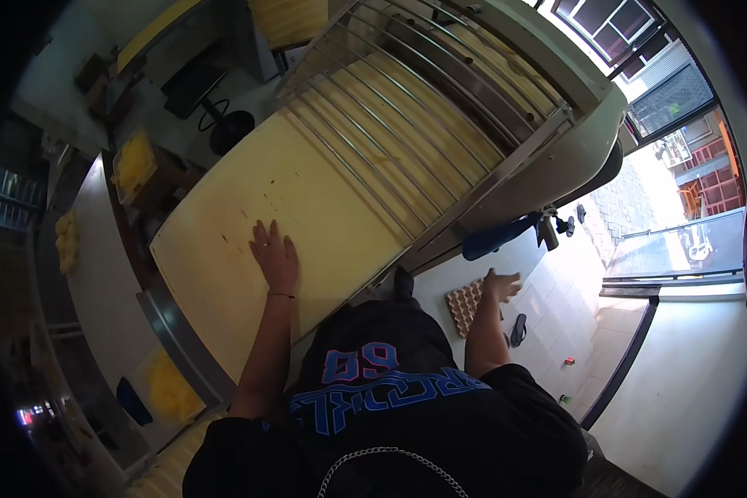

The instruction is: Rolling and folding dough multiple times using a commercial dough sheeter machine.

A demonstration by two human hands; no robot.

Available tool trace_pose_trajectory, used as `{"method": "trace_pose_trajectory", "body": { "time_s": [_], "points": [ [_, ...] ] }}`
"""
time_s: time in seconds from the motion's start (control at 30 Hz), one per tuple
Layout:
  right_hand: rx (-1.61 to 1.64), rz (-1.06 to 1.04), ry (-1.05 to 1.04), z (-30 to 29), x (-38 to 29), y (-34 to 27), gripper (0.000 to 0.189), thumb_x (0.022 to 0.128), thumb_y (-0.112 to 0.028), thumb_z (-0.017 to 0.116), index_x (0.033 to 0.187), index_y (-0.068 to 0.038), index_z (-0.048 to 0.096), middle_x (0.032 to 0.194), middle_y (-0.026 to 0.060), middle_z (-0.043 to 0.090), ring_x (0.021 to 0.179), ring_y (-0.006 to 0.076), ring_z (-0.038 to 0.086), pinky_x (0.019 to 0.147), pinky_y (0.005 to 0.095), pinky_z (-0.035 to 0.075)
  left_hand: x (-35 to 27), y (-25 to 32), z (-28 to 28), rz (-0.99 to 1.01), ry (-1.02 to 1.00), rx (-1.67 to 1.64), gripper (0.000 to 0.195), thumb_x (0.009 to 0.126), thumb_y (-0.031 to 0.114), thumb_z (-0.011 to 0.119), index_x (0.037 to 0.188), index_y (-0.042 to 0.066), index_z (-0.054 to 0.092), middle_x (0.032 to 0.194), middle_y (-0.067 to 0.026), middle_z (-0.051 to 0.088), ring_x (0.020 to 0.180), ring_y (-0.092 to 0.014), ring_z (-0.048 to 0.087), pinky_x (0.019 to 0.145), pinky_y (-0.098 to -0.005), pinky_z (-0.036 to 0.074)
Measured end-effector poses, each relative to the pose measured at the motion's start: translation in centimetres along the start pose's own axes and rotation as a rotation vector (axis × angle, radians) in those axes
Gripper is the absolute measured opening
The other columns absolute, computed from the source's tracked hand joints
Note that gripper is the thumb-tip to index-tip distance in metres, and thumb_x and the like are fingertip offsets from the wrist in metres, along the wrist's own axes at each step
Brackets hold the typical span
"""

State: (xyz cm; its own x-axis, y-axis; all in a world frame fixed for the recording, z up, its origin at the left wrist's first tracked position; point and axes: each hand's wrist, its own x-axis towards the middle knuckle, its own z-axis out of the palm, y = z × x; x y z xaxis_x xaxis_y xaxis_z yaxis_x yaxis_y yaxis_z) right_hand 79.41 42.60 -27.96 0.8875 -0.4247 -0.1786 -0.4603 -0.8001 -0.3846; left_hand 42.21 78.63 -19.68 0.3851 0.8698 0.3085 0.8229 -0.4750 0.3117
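Observation:
My left hand (277, 252) lies palm down on the cream-coloured bed (324, 218) of what looks like a dough-rolling machine. Its fingers are a little spread and hold nothing. Dark specks and short marks dot the bed just beyond the fingertips. A guard of parallel metal bars (380, 149) slopes over the farther part of the bed, with a metal roller section behind it. Off the machine's right side, my right hand (504, 286) is in the air with fingers apart and nothing visible in it. Below that hand is a cardboard egg tray (464, 308), seen against the tiled floor.
A blue object (498, 236) juts from the machine's side. On the floor lies a dark flip-flop (518, 330). To the left, a worktable (93, 261) bears yellow dough-like pieces (67, 241). A plastic container (134, 165) holds yellow material near a black stool (230, 127). An open doorway is at right.

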Motion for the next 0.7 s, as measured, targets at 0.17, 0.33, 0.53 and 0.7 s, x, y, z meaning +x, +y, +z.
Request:
{"method": "trace_pose_trajectory", "body": {
  "time_s": [0.17,0.33,0.53,0.7],
  "points": [
    [-0.161,0.011,-0.33,2.4,-4.0,6.6,0.066,0.083,-0.037,0.065,0.134,0.0,0.046,0.142,0.0265,0.041,0.129,0.0444,0.043,0.102,0.0547,0.04,1.1,3.2,-0.3,0.168,-0.087,-0.127,0.045,0.093,0.014,0.057,0.137,0.005,0.051,0.152,-0.022,0.036,0.14,-0.041,0.034,0.116,-0.0538,0.022],
    [-0.249,0.018,-0.461,5.6,-1.6,12.1,0.063,0.083,-0.038,0.063,0.13,0.002,0.053,0.137,0.0264,0.048,0.124,0.0432,0.049,0.101,0.0497,0.043,2.2,6.6,0.0,0.293,-0.051,-0.235,0.039,0.09,0.009,0.06,0.128,0.006,0.059,0.146,-0.0187,0.046,0.136,-0.039,0.04,0.113,-0.0477,0.031],
    [-0.336,0.053,-0.639,11.5,2.3,13.1,0.062,0.082,-0.041,0.061,0.124,0.005,0.062,0.131,0.0264,0.058,0.117,0.0417,0.057,0.099,0.0435,0.047,1.4,5.9,-0.5,0.143,-0.03,-0.423,0.019,0.085,0.002,0.063,0.1,0.005,0.072,0.12,-0.0099,0.063,0.109,-0.028,0.059,0.095,-0.0355,0.048],
    [0.502,-0.116,-1.062,8.6,6.6,11.5,0.062,0.081,-0.04,0.061,0.12,0.008,0.063,0.122,0.0282,0.062,0.115,0.0418,0.058,0.096,0.0446,0.048,0.8,-2.3,-6.6,-0.081,-0.128,-0.375,0.012,0.083,0.0,0.065,0.094,-0.001,0.07,0.102,-0.0099,0.068,0.091,-0.022,0.064,0.082,-0.0318,0.053]
  ]
}}
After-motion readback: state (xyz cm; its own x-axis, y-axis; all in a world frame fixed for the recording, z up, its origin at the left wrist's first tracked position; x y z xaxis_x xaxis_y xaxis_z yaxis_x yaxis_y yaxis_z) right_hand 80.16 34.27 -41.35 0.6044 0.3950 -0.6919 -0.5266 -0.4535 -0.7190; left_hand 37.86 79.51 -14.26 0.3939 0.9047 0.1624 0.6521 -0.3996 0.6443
